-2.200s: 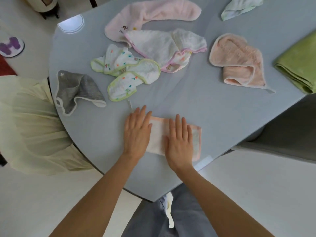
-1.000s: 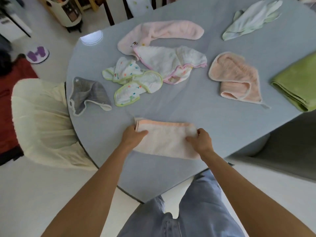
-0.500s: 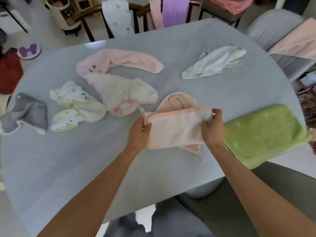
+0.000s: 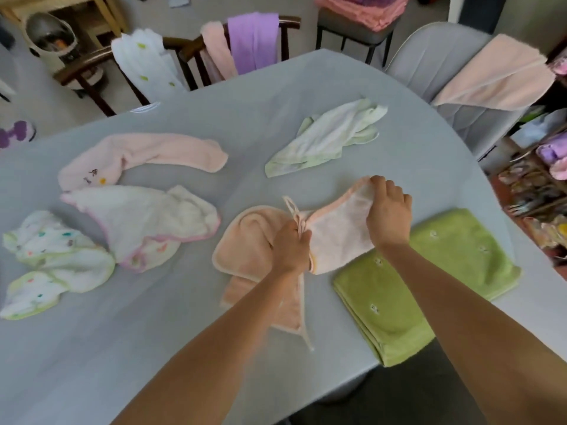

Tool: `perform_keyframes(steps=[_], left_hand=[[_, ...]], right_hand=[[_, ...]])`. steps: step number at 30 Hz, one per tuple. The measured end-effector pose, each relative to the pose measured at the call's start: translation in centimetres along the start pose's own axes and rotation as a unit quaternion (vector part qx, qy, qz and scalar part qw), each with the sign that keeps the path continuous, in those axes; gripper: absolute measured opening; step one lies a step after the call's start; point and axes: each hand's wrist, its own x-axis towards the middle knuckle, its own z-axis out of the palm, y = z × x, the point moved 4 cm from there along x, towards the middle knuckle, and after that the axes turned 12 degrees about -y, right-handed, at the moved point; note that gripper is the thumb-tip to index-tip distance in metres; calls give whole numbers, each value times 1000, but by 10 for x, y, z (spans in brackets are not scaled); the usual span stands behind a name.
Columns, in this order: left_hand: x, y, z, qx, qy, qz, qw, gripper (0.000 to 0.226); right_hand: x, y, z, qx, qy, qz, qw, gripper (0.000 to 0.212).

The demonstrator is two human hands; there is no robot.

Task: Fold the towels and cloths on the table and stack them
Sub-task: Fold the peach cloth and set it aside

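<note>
Grey-blue counter (image 4: 214, 348), rounded edge, carrying all cloths listed below.

Green towel (image 4: 429, 286), folded into a thick rectangle, at the counter's near right edge.

Peach towel (image 4: 245, 246), loosely folded, at centre, just left of the green towel; partly under the left forearm.

Pink plush towel (image 4: 147, 154), long and curved, far left.

White pink-trimmed cloth (image 4: 147, 219), crumpled, just in front of the pink plush towel.

White green-trimmed cloth (image 4: 52, 262) with coloured dots, bunched, at the left edge.

Pale green cloth (image 4: 325, 139), crumpled, far centre.

Folded peach-edged washcloth (image 4: 337, 234), held up over the gap between the peach towel and the green towel, its lower corner over the green one.

Left hand (image 4: 290, 246), closed, pinching the washcloth's left end near its loop.

Right hand (image 4: 388, 210), fingers curled down, gripping the washcloth's upper right corner.
</note>
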Motion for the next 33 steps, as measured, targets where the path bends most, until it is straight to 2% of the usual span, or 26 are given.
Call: perform_keyframes(steps=[3,5,7,8,10,12,14,16,18,19,21,22,24,25,27,29,30,32,33], left_hand=[[22,5,18,4,4,6,1000,25],[25,6,26,41,6,27,999,52],[21,6,34,155,-15,76,985,72],[19,4,38,237,-22,117,964,74],[16,-5,46,389,-39,181,902,73],[15,-19,52,481,-77,177,855,74],[16,-34,59,510,-152,126,837,75],[17,-38,57,512,-187,106,832,76],[16,-39,47,491,-171,144,842,72],[13,-37,37,464,-146,169,857,67],[4,-44,7,408,-47,181,894,59],[-1,-53,-11,398,19,160,903,59],[-10,-78,-43,379,103,68,917,60],[-15,-91,-56,347,109,-2,931,66],[-22,-112,-69,264,71,-111,955,81],[-22,-120,-74,177,45,-149,972,84],[-20,-123,-76,117,49,-160,979,83],[-20,-124,-79,-77,66,-210,972,70],[-22,-125,-80,-170,70,-225,957,51]], right_hand=[[11,21,2,-5,2,-1,1000,48],[16,30,6,4,-1,8,1000,51],[15,33,16,-2,-27,-3,1000,56],[12,32,24,-3,-53,-22,998,58],[-1,27,47,-3,-143,-56,988,60],[-16,24,73,-12,-266,-52,963,62],[-26,26,88,-28,-344,-35,938,66],[-26,26,87,-38,-366,-30,929,67],[-25,22,80,-28,-353,-23,935,64],[-25,16,73,-5,-319,-22,947,61],[-32,-6,56,80,-224,-49,970,44],[-40,-22,48,121,-189,-72,972,34],[-58,-52,44,179,-201,-87,959,21],[-65,-65,46,199,-227,-73,950,21],[-71,-82,54,231,-277,-19,933,21],[-76,-94,64,289,-308,62,904,25],[-80,-99,68,340,-320,120,876,28],[-92,-112,74,464,-341,208,791,38],[-99,-119,76,512,-350,222,752,44]])
